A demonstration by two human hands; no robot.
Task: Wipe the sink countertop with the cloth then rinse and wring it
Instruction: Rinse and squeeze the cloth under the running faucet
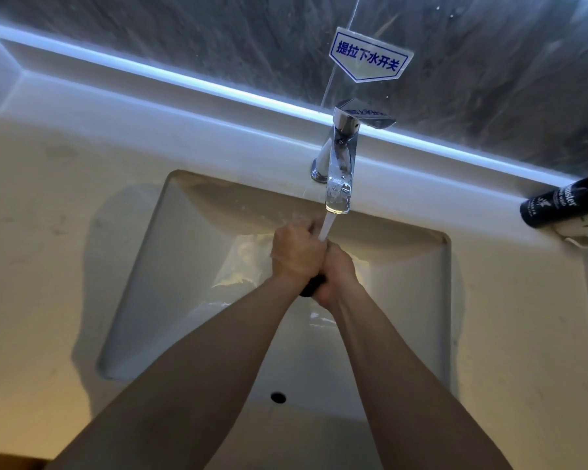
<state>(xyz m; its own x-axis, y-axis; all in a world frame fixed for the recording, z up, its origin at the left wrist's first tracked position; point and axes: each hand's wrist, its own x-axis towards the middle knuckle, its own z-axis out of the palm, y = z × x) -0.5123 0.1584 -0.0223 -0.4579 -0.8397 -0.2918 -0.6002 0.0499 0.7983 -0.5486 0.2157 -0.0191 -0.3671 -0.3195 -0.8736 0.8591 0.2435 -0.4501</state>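
Both my hands are clenched together over the sink basin [170, 283], just under the chrome faucet [338, 164]. A stream of water [327, 227] runs from the spout onto them. My left hand [296, 252] and my right hand [336, 273] squeeze a dark cloth [312, 285]; only a small dark bit of it shows below my fists, the remainder is hidden inside them. The pale countertop [48, 232] surrounds the basin on both sides.
A dark bottle [557, 205] lies on its side at the right back of the counter, next to a white object [581, 237]. A blue-lettered sign [370, 56] is stuck to the mirror behind the faucet. An overflow hole [278, 397] sits in the basin's near wall.
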